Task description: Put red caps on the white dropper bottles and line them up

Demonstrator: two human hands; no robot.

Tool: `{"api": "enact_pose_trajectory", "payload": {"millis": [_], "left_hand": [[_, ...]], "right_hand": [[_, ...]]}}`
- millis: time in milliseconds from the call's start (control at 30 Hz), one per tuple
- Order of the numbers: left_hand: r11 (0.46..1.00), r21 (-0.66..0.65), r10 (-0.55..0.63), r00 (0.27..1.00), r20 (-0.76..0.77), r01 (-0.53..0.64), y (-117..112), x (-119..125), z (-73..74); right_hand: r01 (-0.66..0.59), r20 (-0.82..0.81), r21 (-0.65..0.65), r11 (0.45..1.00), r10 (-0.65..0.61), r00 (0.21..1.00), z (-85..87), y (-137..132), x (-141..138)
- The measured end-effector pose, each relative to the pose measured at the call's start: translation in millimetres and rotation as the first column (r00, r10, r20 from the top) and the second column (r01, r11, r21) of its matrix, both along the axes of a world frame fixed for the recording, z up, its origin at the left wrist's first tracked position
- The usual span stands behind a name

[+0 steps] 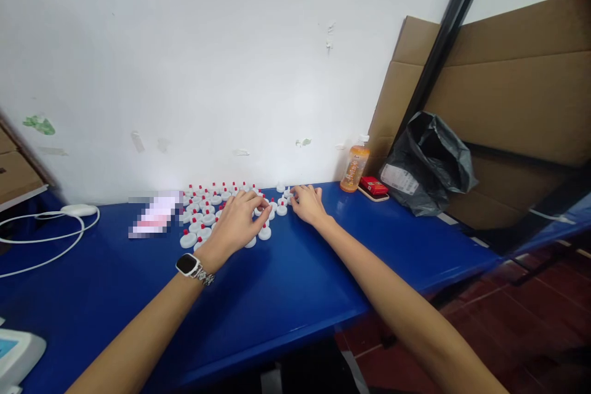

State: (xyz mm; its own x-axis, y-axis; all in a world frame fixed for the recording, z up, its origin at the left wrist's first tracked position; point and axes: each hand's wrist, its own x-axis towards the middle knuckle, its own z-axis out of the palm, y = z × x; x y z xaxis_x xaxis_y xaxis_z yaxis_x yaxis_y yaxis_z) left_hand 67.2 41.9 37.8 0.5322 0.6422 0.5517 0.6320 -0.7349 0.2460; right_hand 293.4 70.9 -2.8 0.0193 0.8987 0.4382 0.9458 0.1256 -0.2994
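Observation:
My left hand (242,218), with a watch on its wrist, reaches over a cluster of white round nozzle caps (188,239), most of them with red tips. Its fingers are bent, and thumb and forefinger come close together at the right side of the cluster. Whatever lies between those fingertips is too small to make out. To the right, my right hand (308,203) has its fingers curled at a white nozzle cap (288,192) and seems to pinch it. Close by stands another white cap (281,207) with no red tip showing. Several caps are hidden behind my left hand.
The blue table (286,286) meets a white wall. At the right are an orange drink bottle (354,166), a red box (373,185) on a phone and a grey plastic bag (427,166). A white cable (76,237) and a white device (21,354) lie left.

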Motion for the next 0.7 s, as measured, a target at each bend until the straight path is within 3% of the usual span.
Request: {"api": "enact_pose_trajectory", "payload": {"millis": [133,233,300,367,433,500,567,600,700], "left_hand": [[1.000,0.011,0.006,0.999,0.035,-0.007,1,6,3.7],[0.999,0.042,0.008,0.996,0.091,-0.012,1,5,1.8],[0.997,0.076,-0.010,0.993,0.119,0.001,2,1,1.3],[0.995,0.095,-0.047,0.993,0.112,0.036,5,-7,1.2],[0.995,0.069,-0.077,0.994,0.081,0.072,7,-18,0.2],[0.997,-0.013,-0.073,0.995,0.068,0.074,8,-34,-2.7],[0.994,-0.104,-0.022,0.995,0.096,0.032,7,-53,-6.9],[0.990,-0.141,0.018,0.993,0.120,-0.001,6,-63,-9.2],[0.962,-0.257,0.144,0.970,0.196,-0.091,2,-91,-15.5]], "right_hand": [[-0.038,-0.119,0.060,0.997,0.045,0.992,1.8,-3,1],[-0.066,-0.345,0.173,0.983,0.123,0.931,12.3,-11,-1],[-0.143,-0.540,0.237,0.961,0.253,0.803,21.3,-19,-10],[-0.292,-0.669,0.276,0.916,0.401,0.625,28.7,-27,-26],[-0.446,-0.725,0.291,0.847,0.499,0.475,32.6,-30,-45],[-0.550,-0.749,0.284,0.785,0.540,0.384,33.2,-27,-63],[-0.583,-0.749,0.266,0.768,0.545,0.376,32.3,-18,-77],[-0.575,-0.735,0.252,0.779,0.540,0.410,32.0,-11,-82],[-0.513,-0.601,0.155,0.844,0.492,0.629,35.7,16,-93]]}}
